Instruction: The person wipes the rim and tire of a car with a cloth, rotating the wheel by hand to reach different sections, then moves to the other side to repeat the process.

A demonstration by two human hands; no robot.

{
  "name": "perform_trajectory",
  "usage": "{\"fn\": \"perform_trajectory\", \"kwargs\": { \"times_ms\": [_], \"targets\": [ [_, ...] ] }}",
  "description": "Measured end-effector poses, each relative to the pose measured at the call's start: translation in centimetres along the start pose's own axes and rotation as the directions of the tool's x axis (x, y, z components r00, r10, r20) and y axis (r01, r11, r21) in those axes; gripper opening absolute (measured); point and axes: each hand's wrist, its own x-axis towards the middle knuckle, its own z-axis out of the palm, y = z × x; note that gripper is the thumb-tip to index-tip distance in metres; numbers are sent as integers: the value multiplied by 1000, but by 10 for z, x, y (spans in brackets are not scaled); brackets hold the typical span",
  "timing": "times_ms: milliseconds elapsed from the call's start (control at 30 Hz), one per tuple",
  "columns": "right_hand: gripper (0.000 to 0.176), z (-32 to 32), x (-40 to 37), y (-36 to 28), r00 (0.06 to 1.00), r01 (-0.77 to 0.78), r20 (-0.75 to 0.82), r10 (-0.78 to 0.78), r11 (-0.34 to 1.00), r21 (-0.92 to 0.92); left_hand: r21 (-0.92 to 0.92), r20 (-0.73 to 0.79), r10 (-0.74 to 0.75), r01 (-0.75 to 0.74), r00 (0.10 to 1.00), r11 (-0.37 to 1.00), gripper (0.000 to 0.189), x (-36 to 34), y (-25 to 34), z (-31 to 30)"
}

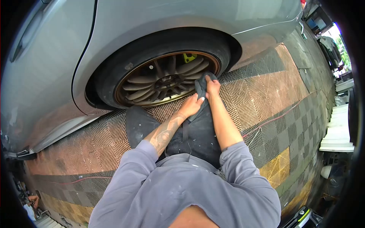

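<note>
Dark cloth (200,88) sits at the lower edge of the bronze rim (163,80), against the tire (114,70) of a grey car (125,19). R hand (212,86) is closed round its upper part, pressing it to the rim. L hand (192,105), tattooed forearm, w/ fingers curled on the lower part of the cloth. Yellow caliper (189,57) shows thru the spokes. Patterned floor tiles (262,87) lie underneath.

Dark grey cloth (200,89) bunched against the bronze wheel rim (165,79).
</note>
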Motion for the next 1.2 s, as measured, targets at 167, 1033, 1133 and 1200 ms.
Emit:
{"fn": "perform_trajectory", "kwargs": {
  "times_ms": [167, 1033, 1133, 1200],
  "targets": [
    [41, 38, -46, -64, 967, -250, -101, 236, 955, -161, 77, -78, -67, 73, 995, 994, 48, -16, -2, -12],
    [38, 36, -85, -39, 980, -171, 118, 162, 983, 68, -87, -107, -111, 102, 988, 991, 41, -73, -24, -16],
    [43, 25, -51, -55, 994, -90, -48, 100, 980, 176, -19, -88, -79, 77, 993, 997, 44, -59, -10, -14],
    [28, 11, -17, -53, 951, -284, -88, 296, 950, 129, 23, -54, -114, 116, 992, 993, 45, -50, -9, -12]
  ]
}}
